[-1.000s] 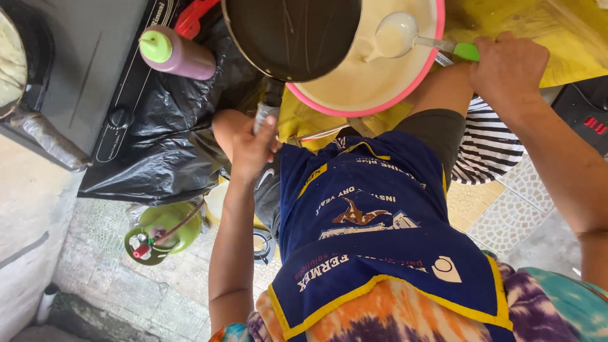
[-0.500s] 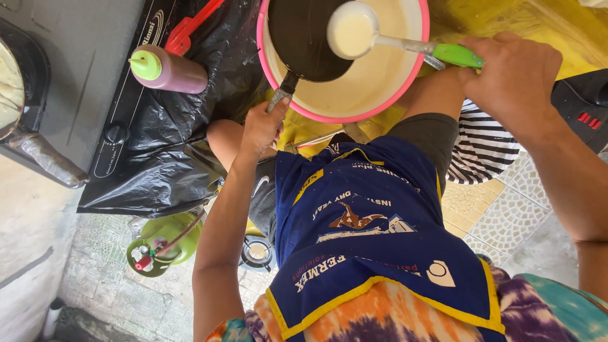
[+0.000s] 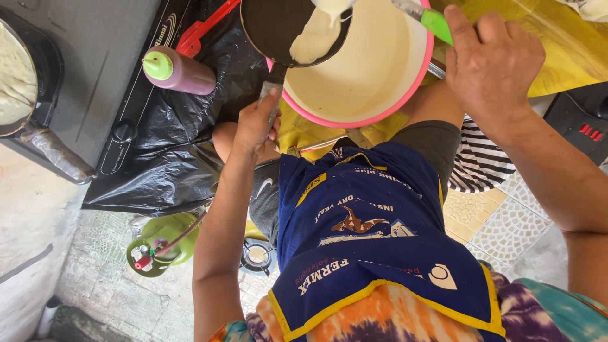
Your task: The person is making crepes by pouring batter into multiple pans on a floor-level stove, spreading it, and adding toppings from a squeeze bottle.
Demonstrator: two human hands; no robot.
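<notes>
**Desk:** What did you have in the pan?

**Me:** I saw pale batter (image 3: 315,39) running down into the small black pan (image 3: 285,28), spreading from about one o'clock toward the middle. The pan sat at twelve o'clock in my view, held over the left rim of the pink-rimmed basin (image 3: 415,76), which was itself full of the same batter.

**Desk:** And the hands?

**Me:** The left hand (image 3: 256,120) was closed around the pan's handle (image 3: 271,88), just at six o'clock from the pan. The right hand (image 3: 491,60), at two o'clock, was clenched on the green handle of a ladle (image 3: 434,20); the ladle's bowl was mostly cut off by the top edge, so I could only make out a sliver of it above the pour.

**Desk:** Around that?

**Me:** At ten o'clock from the pan lay a squeeze bottle (image 3: 180,73) with a green cap, on its side on black plastic sheeting (image 3: 158,171). Just above it was a red utensil (image 3: 202,28). Further out at nine o'clock was a dark stove top (image 3: 95,57) with another pan (image 3: 25,76) holding something pale. Down at seven o'clock stood a green gas cylinder (image 3: 161,244) on the floor. A blue apron (image 3: 373,240) filled six o'clock.
</notes>
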